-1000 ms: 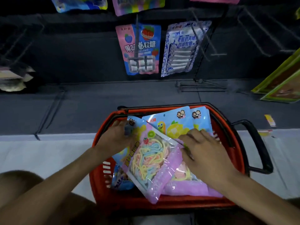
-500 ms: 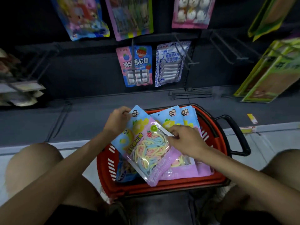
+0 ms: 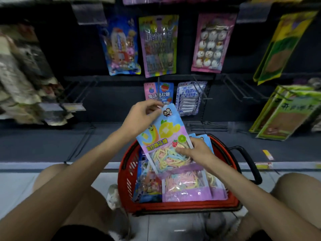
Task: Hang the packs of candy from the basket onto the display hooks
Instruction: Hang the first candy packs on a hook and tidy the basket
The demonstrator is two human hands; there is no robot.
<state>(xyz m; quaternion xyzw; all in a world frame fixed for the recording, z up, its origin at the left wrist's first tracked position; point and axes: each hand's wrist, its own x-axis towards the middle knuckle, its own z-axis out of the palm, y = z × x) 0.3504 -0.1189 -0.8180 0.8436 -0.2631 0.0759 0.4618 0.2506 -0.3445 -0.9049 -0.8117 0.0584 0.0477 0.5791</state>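
A red basket stands on the floor between my knees, with several candy packs lying in it. Above the basket I hold one blue and pink pack of pastel string candy, tilted. My left hand pinches its top corner by the hang hole. My right hand grips its lower right edge. Bare display hooks jut from the dark rack beyond, beside a pink-blue pack and a white-blue pack hanging there.
An upper row holds a blue pack, a purple pack and a pink pack. Green packs hang at the right, pale bags at the left. The basket's black handle sticks out right.
Both hands have lifted the string candy pack up out of the basket toward the rack. My head has tilted up, bringing the upper row of hanging packs into view.
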